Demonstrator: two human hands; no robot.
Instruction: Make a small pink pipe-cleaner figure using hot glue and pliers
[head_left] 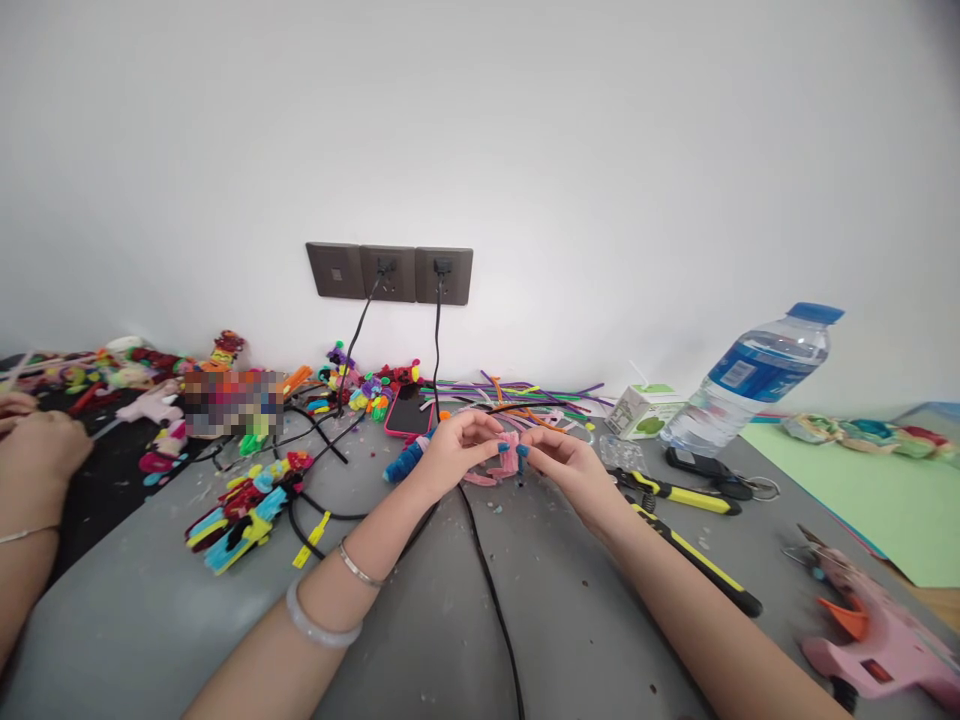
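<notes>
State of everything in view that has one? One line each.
Left hand: pinching pink piece
Right hand: pinching pink piece
Pink piece: held between both hands
Plugs: both in sockets
Phone: face up, screen dark
Carton: straw in
Bottle: cap on
Pliers: handles spread
Glue gun: on its side; on or off, can't tell

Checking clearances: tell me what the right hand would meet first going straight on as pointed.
The right hand would probably meet the pink fuzzy piece first, then the left hand; depth is unclear.
</notes>
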